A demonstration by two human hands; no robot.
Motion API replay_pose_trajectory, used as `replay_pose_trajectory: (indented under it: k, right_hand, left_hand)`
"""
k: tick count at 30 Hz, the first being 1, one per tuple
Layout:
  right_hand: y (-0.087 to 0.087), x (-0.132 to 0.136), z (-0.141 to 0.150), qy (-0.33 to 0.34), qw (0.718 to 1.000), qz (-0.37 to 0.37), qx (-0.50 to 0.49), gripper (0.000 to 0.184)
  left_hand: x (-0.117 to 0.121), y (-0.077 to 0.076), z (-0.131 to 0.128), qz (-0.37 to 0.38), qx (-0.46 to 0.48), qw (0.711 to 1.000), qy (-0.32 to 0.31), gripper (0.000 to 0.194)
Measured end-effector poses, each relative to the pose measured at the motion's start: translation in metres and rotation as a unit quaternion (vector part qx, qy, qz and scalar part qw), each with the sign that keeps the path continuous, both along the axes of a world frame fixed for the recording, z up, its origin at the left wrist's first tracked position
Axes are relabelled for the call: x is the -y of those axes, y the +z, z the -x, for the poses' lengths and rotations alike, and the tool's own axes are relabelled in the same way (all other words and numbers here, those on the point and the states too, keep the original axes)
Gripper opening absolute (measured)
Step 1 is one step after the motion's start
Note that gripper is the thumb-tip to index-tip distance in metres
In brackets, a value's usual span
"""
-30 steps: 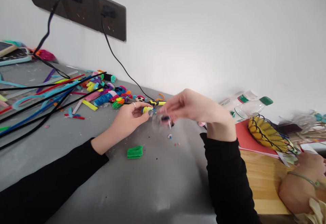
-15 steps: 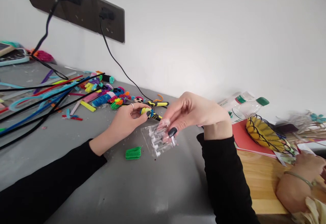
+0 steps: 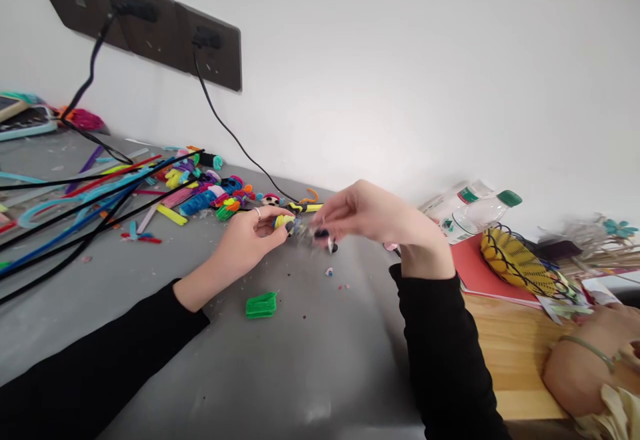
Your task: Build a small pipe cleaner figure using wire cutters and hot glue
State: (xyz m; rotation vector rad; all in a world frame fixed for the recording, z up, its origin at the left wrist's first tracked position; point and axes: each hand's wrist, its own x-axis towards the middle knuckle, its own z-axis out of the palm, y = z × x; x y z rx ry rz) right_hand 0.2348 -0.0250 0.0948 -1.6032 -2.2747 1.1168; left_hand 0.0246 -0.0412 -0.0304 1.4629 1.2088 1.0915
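Note:
My left hand [image 3: 246, 239] is closed in a pinch on a small yellow and blue fuzzy pipe-cleaner piece [image 3: 282, 221], partly hidden by the fingers. My right hand [image 3: 367, 217] pinches a small clear plastic bag [image 3: 309, 233], smeared by motion, close to the left fingertips. Just behind the hands lie yellow-and-black handled pliers [image 3: 314, 207], mostly covered. A folded green pipe-cleaner bundle [image 3: 261, 305] rests on the grey tabletop [image 3: 240, 380] in front of the left hand. Below the right hand, a tiny pale bead-like piece [image 3: 329, 271] lies on the table.
Coloured pipe cleaners [image 3: 85, 193] and finished fuzzy figures [image 3: 200, 200] crowd the left and back. A black cord [image 3: 225, 125] hangs from the wall socket. At right are plastic bottles [image 3: 483, 210], a yellow woven basket [image 3: 517, 263], a red folder [image 3: 470, 267] and another person's arm [image 3: 575, 367].
My right hand has drawn the plastic bag up and back, nearer the left fingertips. The pale piece on the table is now uncovered. My left hand stays nearly still.

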Motion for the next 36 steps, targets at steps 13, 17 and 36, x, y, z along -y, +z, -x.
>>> replay_pose_trajectory:
  k: [13,17,36]
  right_hand:
    - [-0.015,-0.020,-0.023,-0.146,0.943,-0.152,0.257,0.031]
    - [-0.032,-0.032,-0.022,-0.162,0.887,-0.183,0.391,0.034]
    - [-0.055,0.023,0.002,0.014,0.970,-0.215,-0.111,0.039]
  left_hand:
    - [-0.001,-0.004,0.000,0.000,0.007,1.000,-0.001,0.041]
    - [-0.001,-0.002,0.000,0.012,0.025,1.000,0.008,0.039]
    - [-0.001,0.003,0.002,0.019,0.126,0.990,-0.058,0.064]
